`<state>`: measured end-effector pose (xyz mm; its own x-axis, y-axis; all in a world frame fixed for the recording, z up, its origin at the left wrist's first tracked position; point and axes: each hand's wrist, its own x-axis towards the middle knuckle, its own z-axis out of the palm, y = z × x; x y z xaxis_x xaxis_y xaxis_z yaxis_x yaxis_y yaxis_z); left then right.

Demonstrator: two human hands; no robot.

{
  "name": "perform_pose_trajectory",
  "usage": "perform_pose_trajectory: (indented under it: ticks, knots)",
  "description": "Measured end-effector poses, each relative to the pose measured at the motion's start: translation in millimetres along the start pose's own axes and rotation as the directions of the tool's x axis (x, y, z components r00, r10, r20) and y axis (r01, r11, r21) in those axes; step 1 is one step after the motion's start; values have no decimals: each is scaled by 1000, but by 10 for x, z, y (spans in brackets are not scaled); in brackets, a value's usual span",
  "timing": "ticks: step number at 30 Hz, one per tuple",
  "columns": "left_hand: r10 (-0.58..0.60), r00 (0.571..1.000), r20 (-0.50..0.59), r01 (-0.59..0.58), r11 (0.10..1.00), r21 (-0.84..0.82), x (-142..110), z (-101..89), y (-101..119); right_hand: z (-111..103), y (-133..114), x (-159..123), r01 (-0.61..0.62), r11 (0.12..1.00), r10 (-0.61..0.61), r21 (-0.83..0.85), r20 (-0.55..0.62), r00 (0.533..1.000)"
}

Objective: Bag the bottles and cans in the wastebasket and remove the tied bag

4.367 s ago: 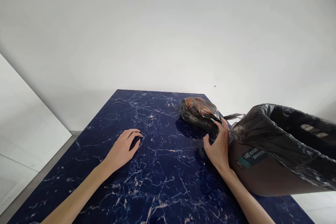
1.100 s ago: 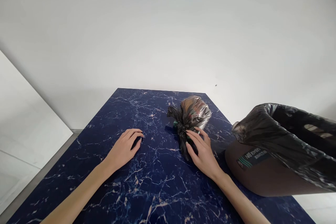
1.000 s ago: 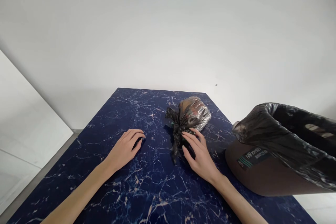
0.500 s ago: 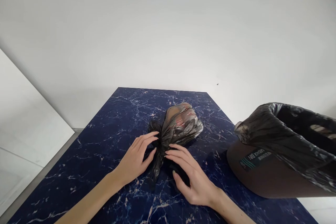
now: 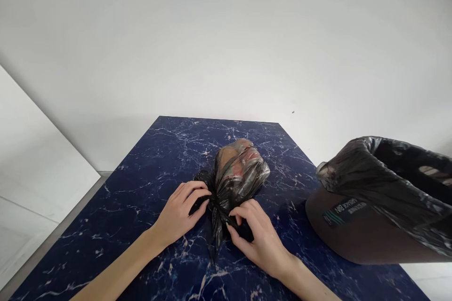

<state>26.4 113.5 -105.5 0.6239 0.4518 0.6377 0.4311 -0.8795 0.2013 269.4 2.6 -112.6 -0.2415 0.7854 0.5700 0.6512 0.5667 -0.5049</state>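
One bag (image 5: 243, 169), one bin (image 5: 335, 242), one bench (image 5: 176, 143)

Two hands are at work on a single bag of dark, see-through plastic. It lies on the bench near the middle, its full end pointing away from the person and its gathered neck towards them. Two loose ends stick out from the neck: one to the left, one towards the person. Tan and reddish contents show through the plastic; how many items there are, I cannot tell.

The left hand (image 5: 178, 211) is at the left side of the neck, thumb and fingers drawn narrow, their tips on a fold of the plastic. The right hand (image 5: 261, 237) is just across from it, its thumb and forefinger nearly meeting on the plastic at the right of the neck. The two hands are near each other but apart.

One brown bin sits at the right edge of the bench, well apart from the bag and cut off by the picture's side. One black liner (image 5: 360, 169) is folded over its rim, and one dark label (image 5: 344, 211) with green stripes is on its side; the word "BIN" can be read.

Behind stands one pale wall (image 5: 212, 47) with one small dark speck (image 5: 293, 112).
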Motion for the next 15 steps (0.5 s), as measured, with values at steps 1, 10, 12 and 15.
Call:
perform_pose_trajectory:
  ticks: [1,10,12,15]
  knots:
    - [-4,1000,-13,4,1000,0,1,-2,-2,1,4,-1,0,1000,0,-23,-11,1000]
    - [-88,991,-97,87,996,-13,-6,5,-22,-10,41,1,-54,989,37,-140,-117,992]
    - [-95,991,-99,94,995,-17,1,-2,-14,-2,63,-1,-62,989,43,-137,-138,989]
    - [-138,984,-109,136,990,-28,13,-13,-4,7,105,-4,-75,992,57,-101,-172,983]
